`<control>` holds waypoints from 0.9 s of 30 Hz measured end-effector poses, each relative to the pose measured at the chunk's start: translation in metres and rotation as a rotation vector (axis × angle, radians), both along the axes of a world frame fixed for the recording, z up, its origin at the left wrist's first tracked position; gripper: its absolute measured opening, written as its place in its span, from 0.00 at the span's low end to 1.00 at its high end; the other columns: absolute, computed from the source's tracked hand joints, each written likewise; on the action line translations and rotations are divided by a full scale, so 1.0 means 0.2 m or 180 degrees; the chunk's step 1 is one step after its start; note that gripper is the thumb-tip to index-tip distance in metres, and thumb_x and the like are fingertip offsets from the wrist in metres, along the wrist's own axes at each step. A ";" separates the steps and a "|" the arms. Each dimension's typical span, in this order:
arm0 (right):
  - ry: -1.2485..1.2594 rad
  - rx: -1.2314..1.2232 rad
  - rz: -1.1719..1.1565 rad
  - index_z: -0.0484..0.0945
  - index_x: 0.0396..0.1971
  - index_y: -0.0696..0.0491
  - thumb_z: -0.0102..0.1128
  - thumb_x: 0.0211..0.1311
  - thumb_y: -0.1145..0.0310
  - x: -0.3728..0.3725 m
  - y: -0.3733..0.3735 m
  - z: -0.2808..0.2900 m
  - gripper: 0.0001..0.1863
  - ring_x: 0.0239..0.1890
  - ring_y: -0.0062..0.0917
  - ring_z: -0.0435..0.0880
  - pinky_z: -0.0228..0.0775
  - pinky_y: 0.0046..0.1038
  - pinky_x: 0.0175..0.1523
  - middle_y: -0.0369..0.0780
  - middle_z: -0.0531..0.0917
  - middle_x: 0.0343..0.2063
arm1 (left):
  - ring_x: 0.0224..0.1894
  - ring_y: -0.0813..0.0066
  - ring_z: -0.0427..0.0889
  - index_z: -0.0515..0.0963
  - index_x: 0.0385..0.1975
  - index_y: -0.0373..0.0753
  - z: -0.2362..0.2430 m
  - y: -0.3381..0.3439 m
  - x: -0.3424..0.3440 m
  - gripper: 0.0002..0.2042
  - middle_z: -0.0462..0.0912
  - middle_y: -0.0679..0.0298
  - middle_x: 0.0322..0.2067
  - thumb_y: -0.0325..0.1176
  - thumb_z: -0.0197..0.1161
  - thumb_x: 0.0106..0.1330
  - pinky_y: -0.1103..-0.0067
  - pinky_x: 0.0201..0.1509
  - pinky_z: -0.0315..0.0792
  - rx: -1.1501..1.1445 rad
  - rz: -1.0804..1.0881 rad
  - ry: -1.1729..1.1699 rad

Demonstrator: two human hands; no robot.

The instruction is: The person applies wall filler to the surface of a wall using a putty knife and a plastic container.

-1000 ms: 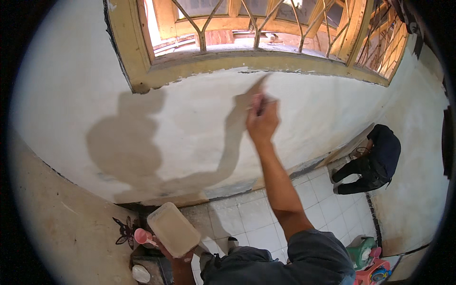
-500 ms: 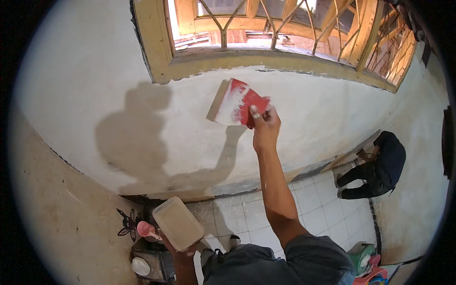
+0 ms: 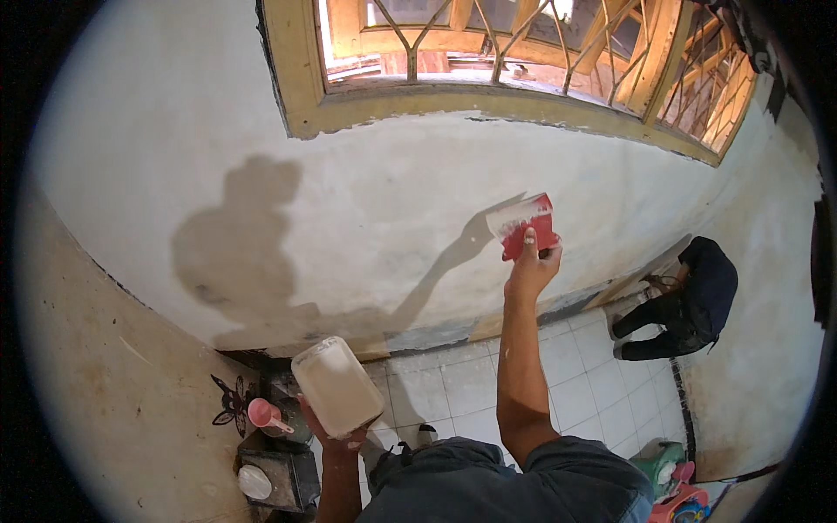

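My right hand (image 3: pixel 534 272) grips a flat red putty scraper (image 3: pixel 539 232), thumb on its face. White paste coats the scraper's far part. The blade is at the pale wall (image 3: pixel 418 183) below the window; whether it touches is hard to tell. Lower left, my left hand (image 3: pixel 342 441) supports a rectangular cream-coloured tub (image 3: pixel 338 388) from below, its fingers partly hidden under it.
A yellow window frame (image 3: pixel 392 113) with metal bars tops the wall. At right, a bent-over person (image 3: pixel 704 288) in dark clothes stands on white tiles (image 3: pixel 558 362). A pink dipper (image 3: pixel 263 413) is at lower left; a green and pink item (image 3: pixel 667 466) lies lower right.
My right hand has moved right and down along the wall, and the scraper has turned so its coated edge points more upward. The tub has shifted slightly up and right in view.
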State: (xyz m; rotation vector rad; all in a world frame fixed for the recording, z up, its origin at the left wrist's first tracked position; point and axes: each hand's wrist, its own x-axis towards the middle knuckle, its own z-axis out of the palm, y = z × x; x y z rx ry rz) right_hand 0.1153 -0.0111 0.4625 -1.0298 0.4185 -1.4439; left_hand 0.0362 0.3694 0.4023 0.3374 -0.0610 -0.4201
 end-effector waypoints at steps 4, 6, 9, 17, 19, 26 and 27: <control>-0.0501 0.0112 0.0891 0.71 0.45 0.55 0.66 0.63 0.70 0.09 0.14 0.23 0.15 0.37 0.23 0.81 0.80 0.31 0.40 0.38 0.79 0.38 | 0.57 0.52 0.76 0.57 0.69 0.53 -0.06 0.05 0.00 0.37 0.69 0.59 0.62 0.70 0.40 0.66 0.51 0.47 0.79 -0.0508 -0.0019 0.0282; -0.0846 0.0238 0.1362 0.71 0.45 0.53 0.67 0.62 0.68 0.21 0.15 0.27 0.16 0.36 0.22 0.81 0.80 0.29 0.41 0.36 0.79 0.36 | 0.58 0.53 0.76 0.57 0.69 0.54 -0.12 0.08 0.00 0.36 0.69 0.61 0.62 0.69 0.43 0.66 0.49 0.48 0.78 -0.0304 0.0027 0.0084; -0.0502 0.0285 0.1088 0.72 0.39 0.54 0.67 0.62 0.68 0.40 0.12 0.24 0.13 0.30 0.19 0.79 0.78 0.27 0.36 0.35 0.80 0.32 | 0.57 0.54 0.76 0.57 0.69 0.55 -0.14 0.10 -0.01 0.36 0.69 0.62 0.62 0.68 0.45 0.66 0.48 0.48 0.77 0.0153 0.0231 -0.0076; -0.0119 0.0751 0.0268 0.74 0.37 0.54 0.70 0.60 0.62 0.23 -0.05 -0.42 0.15 0.27 0.20 0.80 0.74 0.24 0.26 0.38 0.81 0.31 | 0.57 0.53 0.75 0.58 0.69 0.56 -0.23 0.11 0.01 0.36 0.70 0.62 0.61 0.70 0.45 0.65 0.47 0.46 0.77 -0.0046 0.0151 0.0004; -0.0112 0.1065 0.0342 0.71 0.38 0.58 0.65 0.62 0.67 0.04 0.09 -0.17 0.14 0.31 0.23 0.82 0.80 0.28 0.30 0.41 0.80 0.34 | 0.57 0.52 0.75 0.58 0.68 0.56 -0.09 0.10 -0.03 0.37 0.70 0.62 0.61 0.70 0.44 0.65 0.45 0.47 0.76 0.0114 0.0226 0.0144; 0.1424 -0.1828 -0.1989 0.68 0.22 0.59 0.58 0.53 0.81 0.08 -0.01 0.18 0.07 0.26 0.41 0.73 0.66 0.38 0.33 0.45 0.73 0.23 | 0.56 0.52 0.76 0.58 0.69 0.57 -0.09 0.13 -0.04 0.37 0.70 0.62 0.61 0.71 0.43 0.64 0.49 0.42 0.80 0.0061 -0.0073 0.0248; 0.1496 -0.1899 -0.2004 0.69 0.23 0.59 0.58 0.52 0.81 0.13 0.00 0.23 0.06 0.29 0.42 0.75 0.68 0.38 0.34 0.46 0.76 0.25 | 0.57 0.53 0.76 0.58 0.69 0.57 -0.07 0.13 -0.03 0.38 0.70 0.62 0.61 0.71 0.43 0.63 0.49 0.43 0.80 -0.0198 -0.0116 0.0254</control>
